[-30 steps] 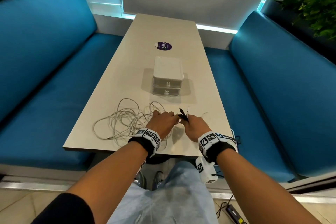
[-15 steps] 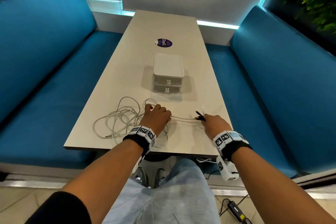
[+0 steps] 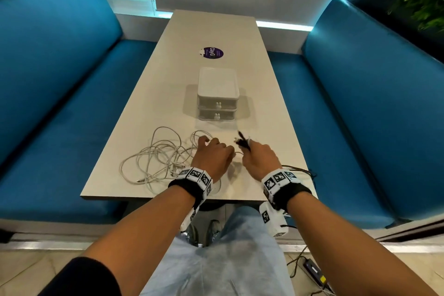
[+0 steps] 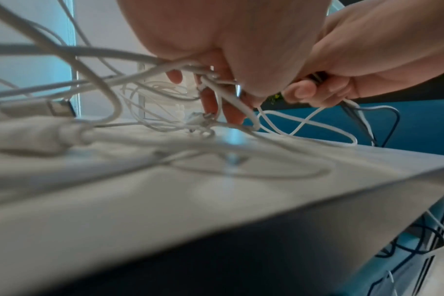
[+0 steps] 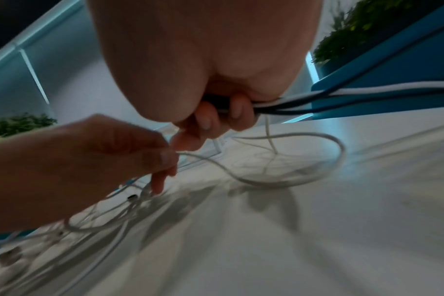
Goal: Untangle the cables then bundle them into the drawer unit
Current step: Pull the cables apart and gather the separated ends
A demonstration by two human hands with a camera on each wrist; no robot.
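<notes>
The left hand [image 3: 212,155] hides where the white cables [image 3: 158,158] meet under it, and the plugs [image 3: 242,142] above the right hand [image 3: 260,160] are blurred.

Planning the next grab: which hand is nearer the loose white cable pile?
Left. The left hand rests on the pile at its right edge; the right hand sits further right, gripping the black cable ends.

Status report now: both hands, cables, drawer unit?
Left hand pinches white cables in the tangle. Right hand grips black and white cable ends. Drawer unit shut, path clear.
</notes>
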